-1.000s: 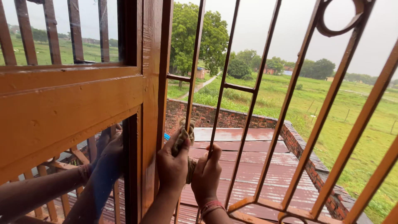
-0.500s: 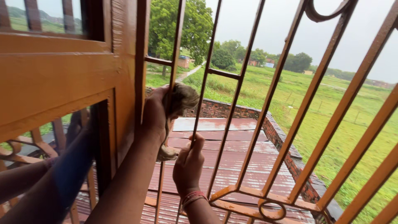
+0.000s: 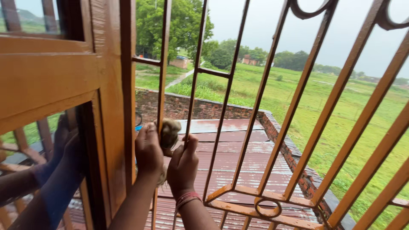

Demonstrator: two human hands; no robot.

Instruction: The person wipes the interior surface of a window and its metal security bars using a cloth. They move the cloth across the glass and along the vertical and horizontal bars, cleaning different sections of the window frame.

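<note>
At an orange window grille (image 3: 298, 98), both hands' fingers (image 3: 147, 134) clench a wadded cloth (image 3: 169, 132) around one bar.

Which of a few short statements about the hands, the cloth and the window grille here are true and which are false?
1. Both hands grip a crumpled brownish cloth against a vertical bar of the orange-painted metal window grille. True.
2. The left hand sits to the left of that bar, the right hand to its right. True.
3. The right wrist is bare. False: it wears reddish bangles.
4. Beyond the grille lies a paved street. False: a rusty corrugated metal roof, a brick parapet and green fields show.
5. The glossy orange wooden window frame stands right of the hands. False: it is to their left.
</note>
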